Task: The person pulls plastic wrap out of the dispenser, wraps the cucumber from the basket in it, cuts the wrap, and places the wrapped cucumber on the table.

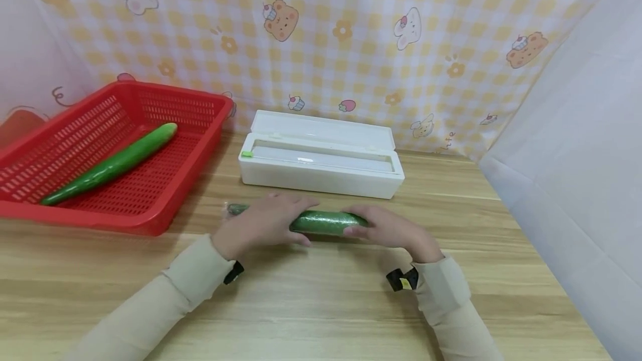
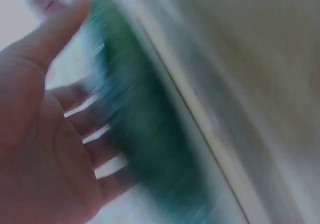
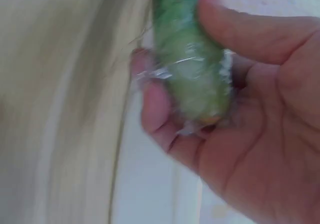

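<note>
A cucumber covered in clear plastic film lies crosswise in front of the white box. My right hand grips its right end. In the right wrist view the thumb and curled fingers of that hand hold the tip, where the film looks wrinkled. Over the left part of the cucumber reaches my left hand, hiding a stretch of it. Its fingers, fairly straight, lie behind the blurred cucumber in the left wrist view, with the thumb spread away from them.
At the left stands a red plastic basket with another cucumber in it. Behind the hands sits a white film dispenser box, its lid raised and a green slider at its left. A patterned cloth hangs behind the wooden table.
</note>
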### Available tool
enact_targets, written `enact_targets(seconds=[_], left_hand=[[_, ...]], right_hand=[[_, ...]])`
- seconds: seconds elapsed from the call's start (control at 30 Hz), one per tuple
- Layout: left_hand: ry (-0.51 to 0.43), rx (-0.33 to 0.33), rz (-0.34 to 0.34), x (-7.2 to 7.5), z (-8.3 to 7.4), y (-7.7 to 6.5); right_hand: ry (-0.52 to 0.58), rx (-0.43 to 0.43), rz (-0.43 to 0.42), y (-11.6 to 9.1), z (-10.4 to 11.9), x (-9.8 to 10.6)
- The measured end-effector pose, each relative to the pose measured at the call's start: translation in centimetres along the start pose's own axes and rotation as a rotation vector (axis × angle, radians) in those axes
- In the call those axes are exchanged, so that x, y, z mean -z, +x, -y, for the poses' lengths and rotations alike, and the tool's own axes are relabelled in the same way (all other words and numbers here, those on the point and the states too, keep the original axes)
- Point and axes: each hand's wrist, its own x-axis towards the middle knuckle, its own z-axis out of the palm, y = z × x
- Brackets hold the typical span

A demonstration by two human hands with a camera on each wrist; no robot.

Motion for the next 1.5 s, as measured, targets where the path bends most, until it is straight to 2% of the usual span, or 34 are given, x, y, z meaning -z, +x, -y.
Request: enact_targets(seconds=[0.07,0.13,0.27,0.4,0.47,0.57,0.67,0.73,0.83,1.0,1.13,1.2,1.27,1.37,1.5], left_hand=[[0.023,-0.002,-0.022,-0.2,-0.4,0.1],[0.008,0.014,-0.052,-0.2,-0.5,0.1],[-0.093,0.036,-0.115,0.2,-0.5,0.2],[-0.254,0.027,-0.141,0.7,-0.7,0.3],[-0.332,0.024,-0.129,1.0,-0.9,0.3],[-0.443,0.042,-0.074,1.3,-1.2,0.3],[-0.571,0.084,0.018,1.6,-1.6,0.3],[-0.616,0.092,0.055,1.8,-1.8,0.3],[-0.596,0.074,0.048,2.0,-1.8,0.3],[-0.454,0.079,-0.077,2.0,-1.5,0.4],[-0.440,0.091,-0.134,1.8,-1.4,0.6],[-0.452,0.082,-0.132,1.6,-1.5,0.6],[-0.466,0.072,-0.117,1.6,-1.6,0.7],[-0.520,0.055,-0.066,1.3,-1.6,0.7],[-0.640,0.046,0.023,0.9,-1.5,0.8]], right_hand=[[0.059,0.025,-0.028,-0.3,0.5,0.3],[0.124,0.034,-0.069,-0.6,0.9,0.7],[0.276,0.037,-0.186,-1.1,1.6,1.3],[0.426,0.068,-0.352,-1.4,1.9,1.7],[0.508,0.100,-0.399,-1.5,2.1,1.8],[0.617,0.127,-0.411,-1.7,2.5,1.8],[0.659,0.118,-0.424,-1.6,2.8,1.7],[0.674,0.109,-0.454,-1.5,2.9,1.6],[0.664,0.104,-0.517,-1.5,2.9,1.7],[0.668,0.069,-0.703,-1.2,2.7,1.9],[0.730,0.026,-0.848,-0.6,2.7,1.7],[0.791,0.079,-0.870,-0.3,2.8,1.5],[0.919,0.190,-0.860,0.1,3.0,1.4],[1.172,0.370,-0.781,0.5,3.4,1.5],[1.508,0.504,-0.693,1.1,3.8,1.8]])
